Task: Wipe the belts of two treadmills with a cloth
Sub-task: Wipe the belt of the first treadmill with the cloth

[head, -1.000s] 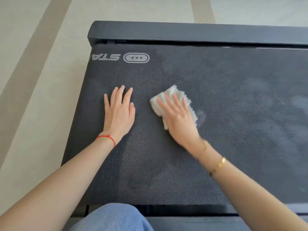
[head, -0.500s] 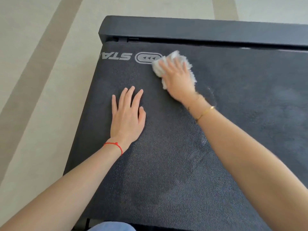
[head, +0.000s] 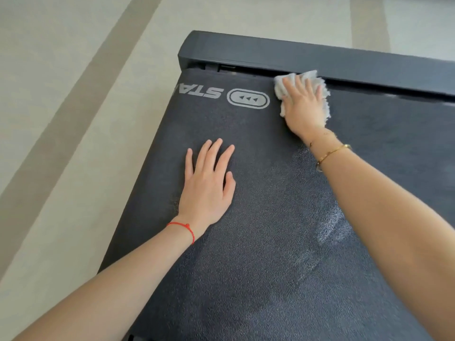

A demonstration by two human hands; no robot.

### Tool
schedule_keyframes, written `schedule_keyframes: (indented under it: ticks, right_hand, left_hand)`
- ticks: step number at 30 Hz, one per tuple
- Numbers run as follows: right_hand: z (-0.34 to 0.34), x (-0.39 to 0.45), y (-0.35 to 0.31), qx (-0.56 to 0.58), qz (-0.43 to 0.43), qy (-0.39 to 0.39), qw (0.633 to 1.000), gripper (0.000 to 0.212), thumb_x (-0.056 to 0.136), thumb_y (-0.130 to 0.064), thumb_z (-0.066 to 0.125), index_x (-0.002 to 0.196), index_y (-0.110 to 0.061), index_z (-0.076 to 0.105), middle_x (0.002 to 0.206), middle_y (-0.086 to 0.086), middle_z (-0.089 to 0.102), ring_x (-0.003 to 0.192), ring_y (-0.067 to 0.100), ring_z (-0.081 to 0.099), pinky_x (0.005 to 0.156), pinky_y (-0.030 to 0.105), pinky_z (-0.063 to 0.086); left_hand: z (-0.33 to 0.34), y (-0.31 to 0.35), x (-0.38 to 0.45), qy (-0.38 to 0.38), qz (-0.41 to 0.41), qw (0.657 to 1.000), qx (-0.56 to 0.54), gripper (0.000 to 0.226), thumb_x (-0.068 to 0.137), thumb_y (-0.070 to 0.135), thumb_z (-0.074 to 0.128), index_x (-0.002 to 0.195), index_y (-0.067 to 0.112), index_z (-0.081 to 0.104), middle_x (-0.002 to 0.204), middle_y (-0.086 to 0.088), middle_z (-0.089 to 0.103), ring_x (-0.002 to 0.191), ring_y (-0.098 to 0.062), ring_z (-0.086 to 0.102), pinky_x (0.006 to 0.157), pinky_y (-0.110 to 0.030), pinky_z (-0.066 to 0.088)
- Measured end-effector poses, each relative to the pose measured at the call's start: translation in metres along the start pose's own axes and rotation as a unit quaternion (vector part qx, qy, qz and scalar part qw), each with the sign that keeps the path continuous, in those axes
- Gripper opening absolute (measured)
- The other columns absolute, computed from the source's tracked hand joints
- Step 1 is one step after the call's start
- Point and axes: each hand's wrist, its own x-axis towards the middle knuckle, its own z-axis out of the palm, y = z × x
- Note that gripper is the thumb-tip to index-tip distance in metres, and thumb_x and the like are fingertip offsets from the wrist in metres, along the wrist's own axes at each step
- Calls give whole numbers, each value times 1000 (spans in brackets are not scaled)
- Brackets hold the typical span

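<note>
1. Leftmost, the pale floor runs beside the treadmill; nothing there needs attention.
2. Next, the left hand lies flat on the belt, fingers straight and slightly spread, holding nothing. It seems to brace the body, so it is best kept planted while the other arm reaches.
3. Beyond it, the printed logo sits near the belt's far end.
4. Just right of the logo, the right hand presses the white cloth down on the belt, fingers extended over it and close together. The cloth touches the belt's far edge, right against the dark end cover.
5. To wipe well here, I judge it wise to keep the palm flat on the cloth, press evenly, and overlap each stroke with the one before.
6. Rightward, pale streaks show beside the right forearm; these likely want another pass. Only one treadmill is in view.
</note>
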Motion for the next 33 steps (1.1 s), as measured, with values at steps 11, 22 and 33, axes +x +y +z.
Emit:
schedule_keyframes:
  ticks: [11, 22, 33]
  right_hand:
    - [-5, -99, -34, 93, -221, -83, 967, 49, 106, -31, 33, 154, -27, 22, 163, -2, 15, 152, 22, 4, 122, 35, -5]
    - [16, -130, -159, 39, -332, -33, 942, 52, 97, -14, 42, 147, -23, 37, 154, 9, 37, 147, 34, 24, 119, 51, 18]
    - [17, 11, -146, -31, -163, -50, 985, 53, 101, -24, 32, 152, -15, 20, 156, 9, 25, 143, 32, 21, 114, 51, 19]
  left_hand:
    - [-10, -15, -14, 25, -37, 998, -33, 48, 100, 27, 42, 145, 13, 42, 155, -5, 36, 147, -23, 26, 122, -50, 17]
    - [-34, -84, -78, -2, -87, 996, -37, 53, 103, 27, 40, 152, 10, 32, 162, -6, 24, 150, -24, 19, 122, -50, 16]
    - [-35, -83, -79, 16, -91, 993, -71, 51, 99, 21, 45, 147, 5, 39, 158, -10, 31, 148, -27, 26, 119, -46, 26]
